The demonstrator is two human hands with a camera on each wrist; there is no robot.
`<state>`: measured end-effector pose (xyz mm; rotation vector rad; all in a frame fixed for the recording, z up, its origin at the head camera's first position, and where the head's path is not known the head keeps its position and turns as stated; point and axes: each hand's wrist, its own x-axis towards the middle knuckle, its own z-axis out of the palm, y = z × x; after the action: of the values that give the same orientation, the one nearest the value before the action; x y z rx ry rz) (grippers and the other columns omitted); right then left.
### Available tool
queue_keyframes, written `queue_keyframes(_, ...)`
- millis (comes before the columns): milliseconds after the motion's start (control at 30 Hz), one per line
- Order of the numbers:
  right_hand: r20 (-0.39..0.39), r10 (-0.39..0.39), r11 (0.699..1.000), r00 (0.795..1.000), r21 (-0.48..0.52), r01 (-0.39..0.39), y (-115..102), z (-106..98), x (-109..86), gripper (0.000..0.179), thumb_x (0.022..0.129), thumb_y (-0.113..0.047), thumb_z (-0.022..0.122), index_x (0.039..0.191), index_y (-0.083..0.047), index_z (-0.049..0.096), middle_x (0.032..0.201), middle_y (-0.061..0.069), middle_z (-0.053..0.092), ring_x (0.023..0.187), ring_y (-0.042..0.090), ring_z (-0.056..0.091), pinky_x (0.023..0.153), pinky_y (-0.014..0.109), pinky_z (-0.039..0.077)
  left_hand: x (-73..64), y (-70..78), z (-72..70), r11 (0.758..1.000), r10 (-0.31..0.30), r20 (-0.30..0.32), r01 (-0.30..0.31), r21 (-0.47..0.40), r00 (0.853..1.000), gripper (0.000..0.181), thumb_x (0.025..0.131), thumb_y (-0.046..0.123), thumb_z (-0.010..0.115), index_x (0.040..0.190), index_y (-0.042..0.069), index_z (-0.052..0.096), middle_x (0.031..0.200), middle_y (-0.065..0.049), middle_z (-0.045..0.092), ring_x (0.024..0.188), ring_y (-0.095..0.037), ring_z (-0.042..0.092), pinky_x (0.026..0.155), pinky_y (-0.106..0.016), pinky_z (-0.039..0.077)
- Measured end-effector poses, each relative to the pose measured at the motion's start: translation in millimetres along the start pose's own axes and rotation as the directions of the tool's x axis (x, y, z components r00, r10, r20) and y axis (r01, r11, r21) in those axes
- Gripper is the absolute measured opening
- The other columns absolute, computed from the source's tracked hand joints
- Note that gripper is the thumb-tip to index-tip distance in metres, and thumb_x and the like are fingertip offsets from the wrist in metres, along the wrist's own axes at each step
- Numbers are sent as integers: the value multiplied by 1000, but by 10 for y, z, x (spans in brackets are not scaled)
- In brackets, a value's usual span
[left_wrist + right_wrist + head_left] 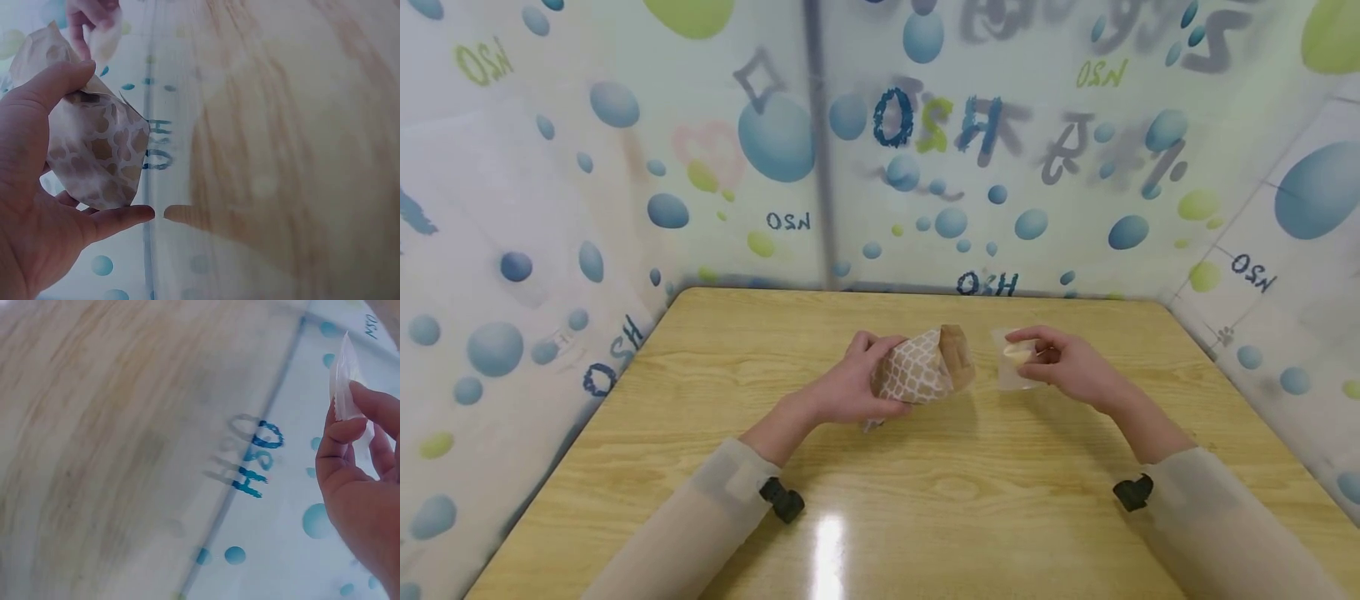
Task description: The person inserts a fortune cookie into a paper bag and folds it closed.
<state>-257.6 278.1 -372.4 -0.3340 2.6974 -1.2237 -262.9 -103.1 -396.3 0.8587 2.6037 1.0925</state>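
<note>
A brown paper bag [917,367] with a white lattice pattern is held in my left hand [850,387] above the middle of the table. Its mouth points right, toward the other hand. In the left wrist view, thumb and fingers wrap the bag [103,144] from both sides. To the right of that mouth, apart from it, my right hand [1075,367] pinches a small clear packet [1007,379] with something pale inside. In the right wrist view the packet [344,381] is seen nearly edge-on between thumb and fingers. What the bag contains is hidden.
Both hands are over a glossy wood-grain table [700,350]. Pale curtains [895,225] printed with blue and green dots and mirrored lettering enclose its back and sides. A small black device [782,500] is strapped at the left wrist, and another black device [1132,492] at the right.
</note>
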Motion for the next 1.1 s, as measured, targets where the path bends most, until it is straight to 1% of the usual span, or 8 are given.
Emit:
queue_keyframes(200,-26,-22,998,999,58,23,-163,-69,-157,51,106,-18,74,154,-12,60,108,9,63,90,19,59,71,32,53,2,2,-4,1000,2,-2,-2,-4,1000,99,88,39,91,169,24,36,142,-13,36,131,-29,42,114,-55,47)
queue_keyframes(300,-40,-40,996,998,84,44,-263,-81,-222,48,108,-18,71,153,-10,59,106,8,64,87,17,59,70,30,53,2,4,-3,1000,3,-6,-3,-6,1000,99,88,39,91,169,25,36,143,-13,36,132,-30,42,114,-56,47)
queue_keyframes(467,-53,-86,989,995,118,92,-429,-62,-286,42,111,-17,64,152,-12,60,114,12,62,85,20,60,70,29,54,6,2,3,1000,-3,-7,3,2,1000,100,88,39,92,169,24,36,144,-13,36,133,-30,42,115,-56,47)
queue_keyframes(633,-10,-135,983,991,127,135,-557,7,-280,49,107,-16,72,154,-11,57,117,15,61,85,22,64,68,29,56,18,7,9,1000,-6,-6,6,19,1000,100,88,38,93,169,24,37,144,-12,37,133,-29,42,116,-54,47)
queue_keyframes(767,31,-119,985,992,126,114,-630,71,-259,48,106,-21,75,150,-10,60,117,15,65,85,20,64,67,29,55,17,14,9,1000,1,-2,-1,24,1000,99,87,36,94,169,25,38,143,-12,37,133,-29,42,117,-55,47)
queue_keyframes(900,59,-112,991,992,86,107,-679,128,-226,45,105,-23,76,147,-12,65,116,13,69,81,20,61,65,30,53,19,19,14,1000,4,2,-4,24,1000,99,87,33,95,168,26,39,143,-12,37,134,-30,42,117,-56,46)
queue_keyframes(1000,62,-113,992,992,60,109,-696,172,-187,42,104,-23,77,144,-13,67,115,12,69,77,19,58,63,29,51,24,22,22,1000,6,9,-6,22,1000,98,87,31,95,168,28,40,144,-11,37,135,-29,41,118,-56,46)
queue_keyframes(1100,59,-118,992,991,59,115,-712,216,-148,42,104,-24,78,143,-13,68,116,12,70,78,19,56,62,29,50,32,25,28,1000,9,21,-10,16,1000,97,87,30,95,167,29,40,145,-11,37,135,-29,41,119,-57,46)
